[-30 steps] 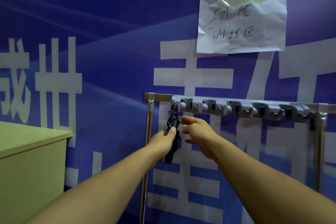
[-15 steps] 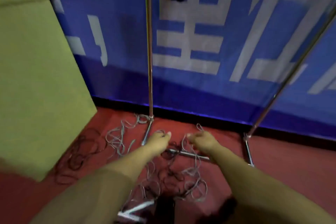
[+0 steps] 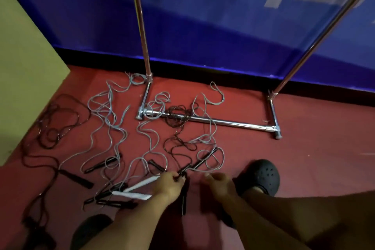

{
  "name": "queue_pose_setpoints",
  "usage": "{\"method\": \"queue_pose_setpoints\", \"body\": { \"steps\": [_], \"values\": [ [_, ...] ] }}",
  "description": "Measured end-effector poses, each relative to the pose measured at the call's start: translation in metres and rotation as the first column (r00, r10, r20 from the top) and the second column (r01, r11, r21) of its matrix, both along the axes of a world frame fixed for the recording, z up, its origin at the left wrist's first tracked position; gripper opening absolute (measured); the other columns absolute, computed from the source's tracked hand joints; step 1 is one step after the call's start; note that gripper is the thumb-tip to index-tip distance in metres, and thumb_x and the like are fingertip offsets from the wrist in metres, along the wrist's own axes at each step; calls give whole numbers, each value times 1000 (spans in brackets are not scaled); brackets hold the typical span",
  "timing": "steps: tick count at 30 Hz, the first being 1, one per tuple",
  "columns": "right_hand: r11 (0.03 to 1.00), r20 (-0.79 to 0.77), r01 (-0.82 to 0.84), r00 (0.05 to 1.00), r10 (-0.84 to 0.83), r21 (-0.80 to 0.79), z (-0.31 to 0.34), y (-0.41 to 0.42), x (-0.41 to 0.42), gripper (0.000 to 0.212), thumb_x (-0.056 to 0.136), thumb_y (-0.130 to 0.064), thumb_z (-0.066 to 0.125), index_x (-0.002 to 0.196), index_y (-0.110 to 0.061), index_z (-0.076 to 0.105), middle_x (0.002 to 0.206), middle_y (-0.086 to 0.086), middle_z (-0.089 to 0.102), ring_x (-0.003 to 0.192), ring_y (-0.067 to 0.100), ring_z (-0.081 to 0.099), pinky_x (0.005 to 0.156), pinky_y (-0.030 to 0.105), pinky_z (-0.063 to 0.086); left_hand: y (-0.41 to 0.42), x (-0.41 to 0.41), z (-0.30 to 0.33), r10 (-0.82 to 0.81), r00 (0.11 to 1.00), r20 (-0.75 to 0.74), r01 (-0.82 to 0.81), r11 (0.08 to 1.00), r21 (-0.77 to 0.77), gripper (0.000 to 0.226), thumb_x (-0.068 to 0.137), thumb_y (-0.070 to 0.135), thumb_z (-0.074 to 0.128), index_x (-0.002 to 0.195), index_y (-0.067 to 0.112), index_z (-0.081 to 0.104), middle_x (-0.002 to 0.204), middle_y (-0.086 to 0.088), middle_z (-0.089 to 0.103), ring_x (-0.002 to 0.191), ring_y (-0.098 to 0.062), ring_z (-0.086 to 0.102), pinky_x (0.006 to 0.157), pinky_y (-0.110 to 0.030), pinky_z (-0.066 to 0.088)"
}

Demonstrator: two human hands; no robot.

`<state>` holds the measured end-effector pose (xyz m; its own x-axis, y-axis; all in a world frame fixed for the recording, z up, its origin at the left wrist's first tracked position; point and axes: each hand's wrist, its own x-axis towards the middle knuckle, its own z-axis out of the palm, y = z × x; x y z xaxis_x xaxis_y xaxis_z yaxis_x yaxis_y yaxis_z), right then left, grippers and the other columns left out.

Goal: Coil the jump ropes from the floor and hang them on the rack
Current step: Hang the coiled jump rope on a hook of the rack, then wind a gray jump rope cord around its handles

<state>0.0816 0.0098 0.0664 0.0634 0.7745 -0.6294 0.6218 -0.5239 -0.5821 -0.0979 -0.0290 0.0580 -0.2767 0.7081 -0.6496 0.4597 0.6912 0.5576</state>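
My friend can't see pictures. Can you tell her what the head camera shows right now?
A person's left hand grips a black jump rope handle low over a red floor, with the right hand close beside it, holding nothing. Tangled grey jump ropes and black jump ropes sprawl around the shiny chrome rack base, before a blue wall banner.

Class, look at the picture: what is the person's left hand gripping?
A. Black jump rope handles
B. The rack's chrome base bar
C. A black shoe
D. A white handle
A: the left hand curls its fingers round the black jump rope handles, which hang below it.
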Motion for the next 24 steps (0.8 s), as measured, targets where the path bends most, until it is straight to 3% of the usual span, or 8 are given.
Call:
{"method": "queue_pose_setpoints", "body": {
  "steps": [3, 6, 10, 15, 18, 20, 22, 24],
  "values": [
    [996, -70, 48, 996, -54, -80, -42, -13, 8, 25, 86, -44, 64, 97, -24, 74, 77, -4, 68, 72, 18, 63, 66, 29, 49, -11, 16, -24, -39, 998, -41, 36, 997, -63, 24, 88, 36, 67, 101, 15, 68, 103, -6, 73, 103, -25, 67, 84, -29, 50],
    [983, -89, 117, 987, -131, -144, -51, -17, 4, 14, 90, -31, 58, 76, -28, 59, 68, -5, 56, 54, 11, 50, 49, 20, 38, -17, 29, -32, -20, 999, -46, 14, 993, -121, 42, 89, 34, 68, 127, 20, 58, 123, -5, 68, 117, -25, 62, 94, -29, 48],
    [979, -135, 182, 972, -194, -96, -61, 0, -6, 12, 94, -23, 58, 96, -22, 70, 91, 7, 69, 79, 19, 59, 77, 38, 52, -12, 36, -48, -26, 999, -29, 21, 986, -166, 50, 80, 38, 74, 125, 26, 57, 116, -2, 68, 107, -23, 66, 88, -31, 53],
    [940, -149, 325, 929, -338, -101, -101, 16, 0, 13, 77, -44, 61, 85, -38, 68, 85, 5, 72, 78, 25, 64, 79, 46, 53, -3, 45, -57, -104, 985, -134, 72, 972, -225, 38, 87, 39, 59, 121, 22, 57, 118, -7, 66, 111, -27, 65, 91, -35, 53],
    [889, -138, 457, 879, -456, -29, -95, 30, -4, 6, 86, -33, 64, 81, -30, 64, 87, 8, 73, 75, 25, 65, 80, 48, 55, 3, 60, -54, -174, 971, -162, 152, 978, -142, 45, 96, 27, 47, 139, 16, 38, 122, -9, 64, 115, -31, 62, 90, -38, 48],
    [836, -158, 548, 824, -544, -23, -101, 39, 0, 11, 84, -39, 64, 79, -30, 66, 84, 5, 73, 78, 26, 69, 80, 47, 58, 11, 70, -49, -169, 975, -143, 167, 986, -28, 55, 98, 22, 45, 151, 16, 29, 126, -12, 63, 117, -34, 60, 92, -41, 47],
    [811, -180, 585, 794, -581, -36, -95, 48, 0, 21, 80, -48, 60, 83, -30, 71, 83, 4, 74, 80, 28, 71, 80, 50, 58, 24, 73, -47, -89, 989, -116, 95, 994, 46, 52, 97, 19, 47, 148, 18, 39, 128, -11, 64, 118, -34, 59, 92, -40, 47],
    [766, -222, 640, 739, -636, -62, -82, 54, -1, 21, 90, -35, 59, 95, -20, 73, 83, 7, 73, 72, 26, 67, 72, 45, 57, 39, 71, -50, -7, 996, -89, 16, 995, 103, 34, 94, 18, 50, 128, 16, 56, 117, -13, 68, 112, -35, 62, 87, -38, 49]
  ]
}}
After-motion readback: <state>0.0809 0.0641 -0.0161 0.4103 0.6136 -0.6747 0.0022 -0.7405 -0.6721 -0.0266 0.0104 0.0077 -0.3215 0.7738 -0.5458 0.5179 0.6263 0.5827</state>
